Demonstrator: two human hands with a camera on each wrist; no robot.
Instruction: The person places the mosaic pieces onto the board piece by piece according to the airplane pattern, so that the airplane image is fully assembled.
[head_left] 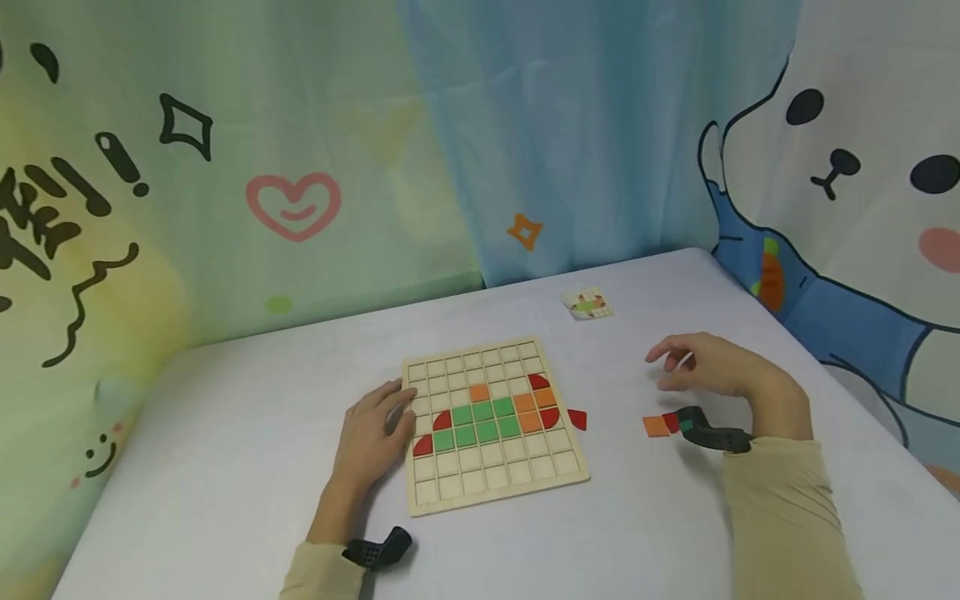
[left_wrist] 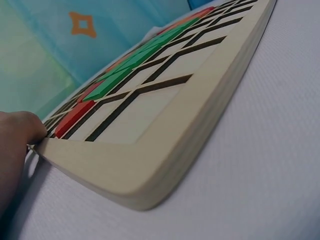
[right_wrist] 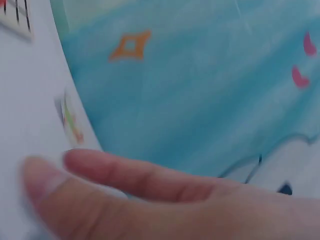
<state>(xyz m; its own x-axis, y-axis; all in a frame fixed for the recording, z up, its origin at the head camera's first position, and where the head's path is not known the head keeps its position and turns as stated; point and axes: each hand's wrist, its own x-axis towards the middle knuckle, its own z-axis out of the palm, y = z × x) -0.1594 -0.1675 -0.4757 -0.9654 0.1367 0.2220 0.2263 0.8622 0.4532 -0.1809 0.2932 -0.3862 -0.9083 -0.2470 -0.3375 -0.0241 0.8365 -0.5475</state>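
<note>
My left hand (head_left: 373,433) rests at the left edge of a wooden grid board (head_left: 472,483), fingers on its rim. In the left wrist view, the thumb (left_wrist: 20,132) touches the board's edge beside a red piece (left_wrist: 74,119). Green square tiles (head_left: 487,430) fill two middle rows, flanked by red rounded tiles (head_left: 423,445) and orange tiles (head_left: 524,403). One orange tile (head_left: 478,392) sits above the green ones. My right hand (head_left: 708,364) hovers right of the board, fingers loosely bent and holding nothing.
A loose red tile (head_left: 577,419) lies by the board's right edge. Farther right are an orange tile (head_left: 656,427), a red tile (head_left: 671,422) and a green tile (head_left: 686,425), partly behind the wrist camera (head_left: 712,432). A small picture card (head_left: 587,304) lies at the back.
</note>
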